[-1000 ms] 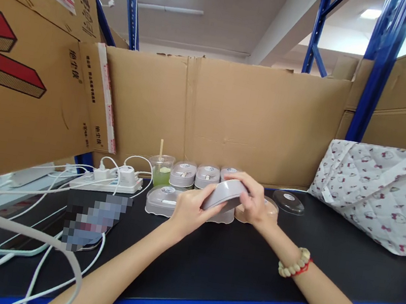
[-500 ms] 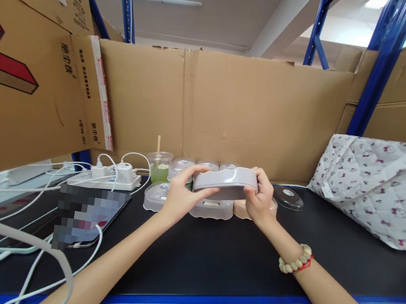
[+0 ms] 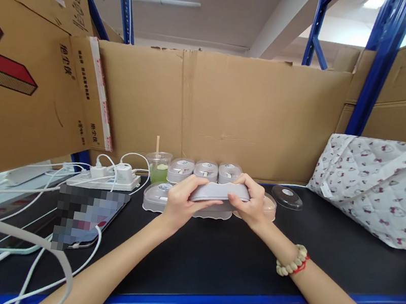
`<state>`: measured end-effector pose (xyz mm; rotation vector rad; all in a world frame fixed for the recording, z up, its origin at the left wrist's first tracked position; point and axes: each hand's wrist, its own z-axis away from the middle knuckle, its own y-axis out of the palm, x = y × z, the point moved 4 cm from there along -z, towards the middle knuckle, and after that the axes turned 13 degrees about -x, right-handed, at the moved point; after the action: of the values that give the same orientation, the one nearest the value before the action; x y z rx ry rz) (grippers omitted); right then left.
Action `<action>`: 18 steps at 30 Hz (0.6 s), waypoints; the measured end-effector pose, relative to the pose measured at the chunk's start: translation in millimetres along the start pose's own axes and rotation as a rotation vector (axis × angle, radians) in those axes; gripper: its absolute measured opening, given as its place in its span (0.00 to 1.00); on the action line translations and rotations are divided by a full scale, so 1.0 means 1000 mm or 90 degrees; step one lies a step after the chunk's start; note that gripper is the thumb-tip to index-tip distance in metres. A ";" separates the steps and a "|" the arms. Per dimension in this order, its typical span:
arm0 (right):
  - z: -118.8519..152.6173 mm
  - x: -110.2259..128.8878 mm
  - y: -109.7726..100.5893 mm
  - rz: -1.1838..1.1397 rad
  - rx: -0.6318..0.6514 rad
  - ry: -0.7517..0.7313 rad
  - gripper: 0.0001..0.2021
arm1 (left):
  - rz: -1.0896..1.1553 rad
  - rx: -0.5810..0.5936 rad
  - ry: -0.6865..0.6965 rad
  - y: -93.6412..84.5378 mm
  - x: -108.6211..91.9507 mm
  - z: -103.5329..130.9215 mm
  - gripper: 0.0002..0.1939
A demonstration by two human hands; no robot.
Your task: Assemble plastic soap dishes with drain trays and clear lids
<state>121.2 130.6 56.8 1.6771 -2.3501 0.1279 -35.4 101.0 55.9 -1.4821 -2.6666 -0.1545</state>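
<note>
Both hands grip a flat grey oval case (image 3: 219,192) just above the black shelf (image 3: 232,259). My left hand (image 3: 179,202) holds its left end, my right hand (image 3: 254,206) holds its right end. Under it lies a clear-lidded case (image 3: 212,211), partly hidden. Another clear-lidded case (image 3: 155,197) sits to its left. Behind them stand three more cases (image 3: 206,170) in a row. A pinkish case (image 3: 270,209) is half hidden behind my right hand. A dark oval lid (image 3: 288,197) lies to the right.
A cup with green drink (image 3: 158,166) stands by a white power strip (image 3: 106,178) with cables. A phone (image 3: 81,212) lies at the left. Cardboard walls (image 3: 232,110) close the back and left. A quilted printed bag (image 3: 385,191) fills the right side.
The grey case was lifted and turned level half a second ago, and now sits lower, close over the clear-lidded case. Both hands stayed on it.
</note>
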 end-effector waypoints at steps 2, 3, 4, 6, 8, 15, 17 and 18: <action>-0.001 0.002 -0.001 0.010 -0.005 0.012 0.20 | 0.002 0.005 -0.010 0.000 -0.001 0.000 0.18; -0.003 0.003 -0.001 0.015 -0.006 0.019 0.19 | 0.002 0.009 -0.022 -0.001 -0.001 -0.001 0.18; -0.004 0.004 -0.001 0.018 -0.004 0.027 0.19 | 0.002 0.014 -0.040 -0.001 -0.001 -0.001 0.19; -0.006 0.003 -0.001 0.016 0.007 0.049 0.19 | 0.002 0.031 -0.105 0.000 0.000 -0.001 0.21; -0.008 0.000 -0.001 -0.005 0.014 0.081 0.17 | -0.004 0.040 -0.215 0.002 0.005 -0.001 0.23; 0.002 -0.022 0.014 -0.163 0.041 0.390 0.29 | 0.053 -0.126 -0.634 0.001 0.031 0.008 0.26; 0.007 -0.025 0.020 -0.182 0.067 0.477 0.27 | 0.074 -0.139 -0.674 0.002 0.034 0.009 0.27; 0.008 -0.026 0.022 -0.192 0.069 0.502 0.26 | 0.087 -0.126 -0.693 0.004 0.034 0.009 0.28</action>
<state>107.5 160.0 43.7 1.6003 -1.5198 0.7195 -50.7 133.1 51.1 -2.2892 -3.3359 0.5898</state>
